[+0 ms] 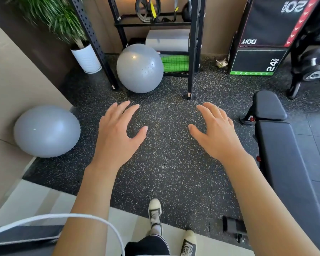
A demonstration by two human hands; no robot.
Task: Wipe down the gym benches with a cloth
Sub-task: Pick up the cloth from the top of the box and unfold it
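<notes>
A black padded gym bench (286,159) runs along the right side, its short seat pad (268,105) at the far end. My left hand (116,133) and my right hand (216,132) are held out flat over the speckled rubber floor, palms down, fingers spread, holding nothing. My right hand hovers just left of the bench without touching it. No cloth is in view.
Two grey exercise balls lie at the left (46,131) and centre back (139,68). A black rack upright (192,71), a potted plant (86,56), a black plyo box (260,52) and a dumbbell rack (314,67) line the back. My feet (155,211) stand at the floor mat's edge.
</notes>
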